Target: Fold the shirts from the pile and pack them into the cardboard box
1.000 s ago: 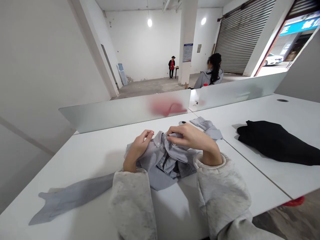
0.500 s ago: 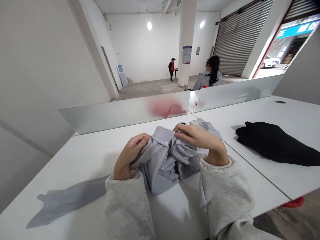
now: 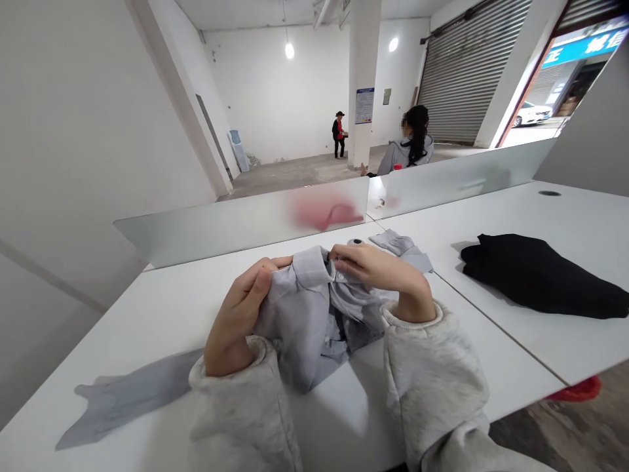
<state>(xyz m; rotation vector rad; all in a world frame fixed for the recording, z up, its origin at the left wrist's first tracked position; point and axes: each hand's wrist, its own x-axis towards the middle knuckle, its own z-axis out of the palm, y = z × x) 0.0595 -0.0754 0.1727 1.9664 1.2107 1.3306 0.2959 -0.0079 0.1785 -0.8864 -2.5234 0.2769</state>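
Observation:
A light grey button-up shirt [image 3: 309, 321] lies bunched on the white table [image 3: 162, 308] in front of me. My left hand [image 3: 238, 314] is closed on the shirt's left collar side, fingers curled into the cloth. My right hand [image 3: 381, 272] pinches the collar near a button on the right side. One sleeve [image 3: 128, 396] trails flat toward the table's near left corner. The other sleeve [image 3: 405, 248] lies behind my right hand. Both my arms wear pale grey sweatshirt cuffs.
A black garment [image 3: 535, 275] lies on the adjoining table to the right. A frosted divider panel [image 3: 221, 219] runs along the table's far edge, with something red blurred behind it. Beyond it a person sits [image 3: 410, 144], and another stands [image 3: 339, 133] far back near a pillar.
Both hands have lifted and spread the shirt's collar. My left hand moved left and nearer to me, gathering more cloth. The front of the shirt now shows more open.

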